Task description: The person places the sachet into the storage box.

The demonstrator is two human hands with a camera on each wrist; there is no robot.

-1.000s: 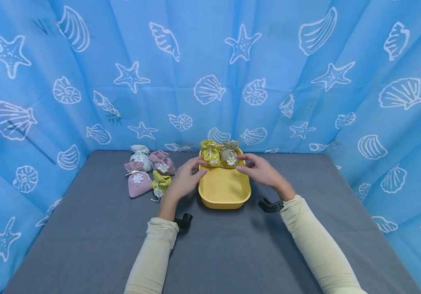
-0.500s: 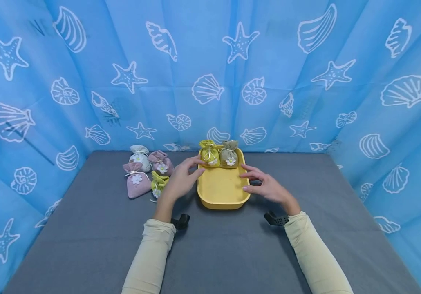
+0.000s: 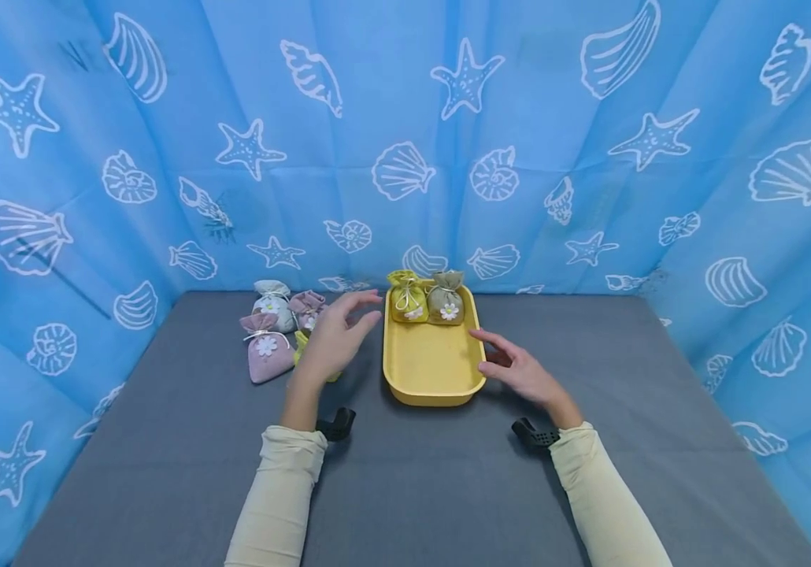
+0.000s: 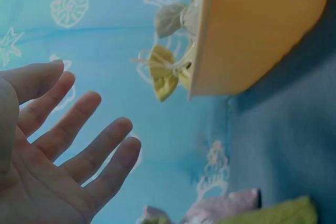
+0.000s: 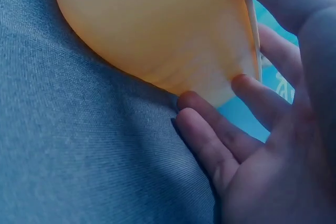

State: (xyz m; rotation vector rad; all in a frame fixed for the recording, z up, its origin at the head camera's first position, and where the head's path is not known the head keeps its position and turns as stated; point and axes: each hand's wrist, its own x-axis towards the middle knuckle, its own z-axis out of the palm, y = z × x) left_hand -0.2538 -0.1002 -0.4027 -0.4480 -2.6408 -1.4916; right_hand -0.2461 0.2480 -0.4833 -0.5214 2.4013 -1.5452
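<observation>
In the head view a yellow tray (image 3: pixel 434 362) holds two small drawstring pouches at its far end: a yellow-green pouch (image 3: pixel 408 297) on the left and a grey-green pouch (image 3: pixel 445 299) beside it, each with a white flower. My left hand (image 3: pixel 335 339) hovers left of the tray, holding nothing; its fingers are spread in the left wrist view. Partly behind it is another yellow-green pouch (image 3: pixel 302 343). My right hand (image 3: pixel 522 374) rests against the tray's right side, index fingertip over the rim; the right wrist view shows relaxed fingers touching the outer wall (image 5: pixel 157 30).
Left of the tray, a pale pink pouch (image 3: pixel 267 358), a white pouch (image 3: pixel 273 303) and a mauve pouch (image 3: pixel 306 302) cluster on the grey cloth-covered table (image 3: pixel 405 488). A blue curtain (image 3: pixel 405 102) with shell prints stands behind and at both sides.
My left hand has drawn away from the tray's left rim toward the pouch cluster. My right hand has come off the grey-green pouch and moved down to the tray's right rim.
</observation>
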